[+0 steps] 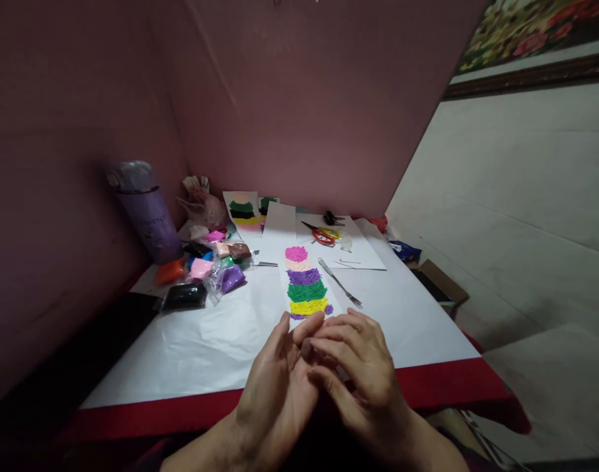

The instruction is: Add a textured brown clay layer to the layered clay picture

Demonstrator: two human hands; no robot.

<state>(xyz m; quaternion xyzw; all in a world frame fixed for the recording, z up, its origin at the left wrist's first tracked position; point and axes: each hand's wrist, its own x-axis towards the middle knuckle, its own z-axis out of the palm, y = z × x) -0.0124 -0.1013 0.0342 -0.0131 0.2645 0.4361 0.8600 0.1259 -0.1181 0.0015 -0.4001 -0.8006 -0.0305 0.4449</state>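
Observation:
My left hand (286,377) is turned palm up above the near edge of the table, its fingers stretched out. Over it bends my right hand (361,367), thumb and fingertips drawn together against the left palm and fingers. A small dark spot shows at those fingertips; whether it is a lump of clay or a fingertip I cannot tell. Just beyond both hands lies a paper strip with textured clay bands (307,285) in pink, peach, purple, green and yellow. To the right of the strip is a small fork (341,283), tines towards me.
Bagged clay packets (201,269) lie at left beside a purple bottle (149,219). White sheets (363,252), red-and-yellow scissors (323,234) and another banded clay card (243,213) are farther back. A pink wall stands behind; a cardboard box (440,282) is beyond the right edge.

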